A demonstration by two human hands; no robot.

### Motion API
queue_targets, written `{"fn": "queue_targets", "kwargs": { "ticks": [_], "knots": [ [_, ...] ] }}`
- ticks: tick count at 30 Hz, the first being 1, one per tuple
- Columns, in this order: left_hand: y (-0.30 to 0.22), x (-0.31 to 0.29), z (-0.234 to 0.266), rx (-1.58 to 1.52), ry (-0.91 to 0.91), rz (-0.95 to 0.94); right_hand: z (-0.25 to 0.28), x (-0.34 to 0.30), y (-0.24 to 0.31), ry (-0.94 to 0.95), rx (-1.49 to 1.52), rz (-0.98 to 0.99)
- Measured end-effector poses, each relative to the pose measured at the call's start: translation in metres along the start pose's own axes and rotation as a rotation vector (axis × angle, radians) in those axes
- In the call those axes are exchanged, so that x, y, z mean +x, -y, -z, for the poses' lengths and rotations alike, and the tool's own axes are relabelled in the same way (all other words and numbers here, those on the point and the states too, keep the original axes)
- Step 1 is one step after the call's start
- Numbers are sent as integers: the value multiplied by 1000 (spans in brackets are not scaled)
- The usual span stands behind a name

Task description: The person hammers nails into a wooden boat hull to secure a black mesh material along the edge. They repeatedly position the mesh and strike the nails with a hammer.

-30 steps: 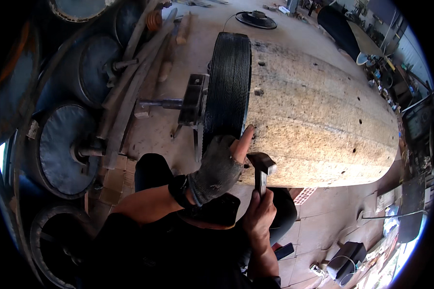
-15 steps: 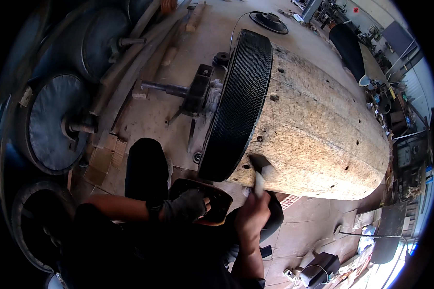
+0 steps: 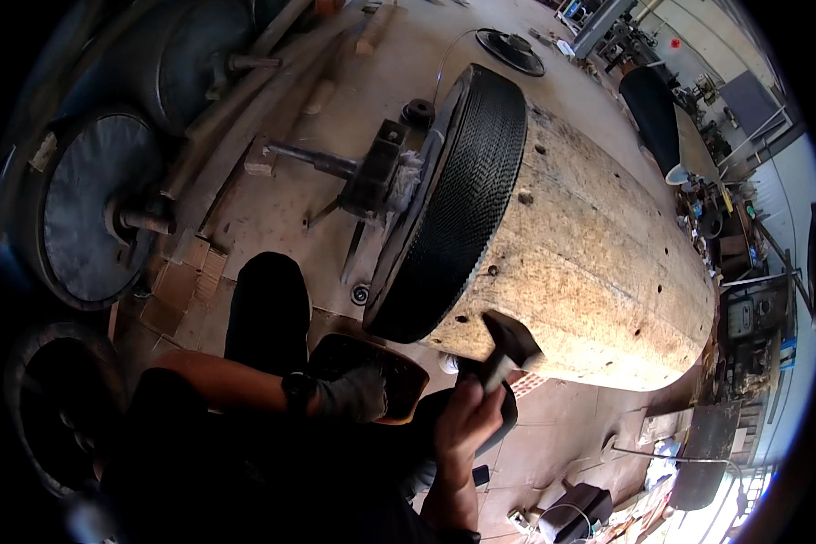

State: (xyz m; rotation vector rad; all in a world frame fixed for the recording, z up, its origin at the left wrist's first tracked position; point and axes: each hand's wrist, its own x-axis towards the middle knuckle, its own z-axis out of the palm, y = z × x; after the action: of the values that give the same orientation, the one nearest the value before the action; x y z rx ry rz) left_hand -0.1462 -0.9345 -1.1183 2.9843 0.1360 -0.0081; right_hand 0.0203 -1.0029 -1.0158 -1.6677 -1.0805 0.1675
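My right hand [image 3: 467, 417] grips the handle of a hammer [image 3: 512, 340]. The hammer's dark head is over the lower edge of a large wood-faced drum [image 3: 598, 245], close to a small hole; I cannot tell whether it touches. Dark holes dot the pale wood. A wide black band with a ridged, woven-looking surface [image 3: 471, 204] wraps the drum's left end. My left hand [image 3: 354, 396], in a grey fingerless glove, reaches into a dark open tray [image 3: 417, 385] near my legs. Shadow hides its fingers and whatever they touch.
A metal shaft in a black bearing block [image 3: 376, 172] sticks out from the drum's left end. Dark metal drums [image 3: 100, 208] line the left side, with timber beams [image 3: 245, 127] beside them. A round coil [image 3: 512, 52] lies on the far floor. Clutter runs along the right wall.
The hammer has come back from the wood toward me, and its head has swung to the right. My left hand has gone lower into the tray. The view has shifted slightly.
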Motion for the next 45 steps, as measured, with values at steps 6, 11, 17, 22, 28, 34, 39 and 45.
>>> {"fn": "queue_targets", "kwargs": {
  "ticks": [6,11,17,22,28,34,39,45],
  "knots": [
    [-5,-6,-16,-32,-71,-26,-17,13,-18,165,-358,-45],
    [-2,-4,6,85,35,-25,-6,-1,-1,-87,-9,246],
    [9,-13,10,-219,-80,-22,-22,3,-35,109,-268,3],
    [12,-13,55,-351,-174,107,-9,-7,-15,-177,82,283],
    [44,12,123,-205,-750,171,-18,-2,-28,120,-273,-145],
    [102,54,178,371,-1213,147,-21,-11,-64,-125,-207,248],
    [126,75,194,427,-1171,241,-21,-3,-49,20,-198,120],
    [125,82,184,402,-1198,309,-31,12,-42,82,-293,-61]
  ]
}}
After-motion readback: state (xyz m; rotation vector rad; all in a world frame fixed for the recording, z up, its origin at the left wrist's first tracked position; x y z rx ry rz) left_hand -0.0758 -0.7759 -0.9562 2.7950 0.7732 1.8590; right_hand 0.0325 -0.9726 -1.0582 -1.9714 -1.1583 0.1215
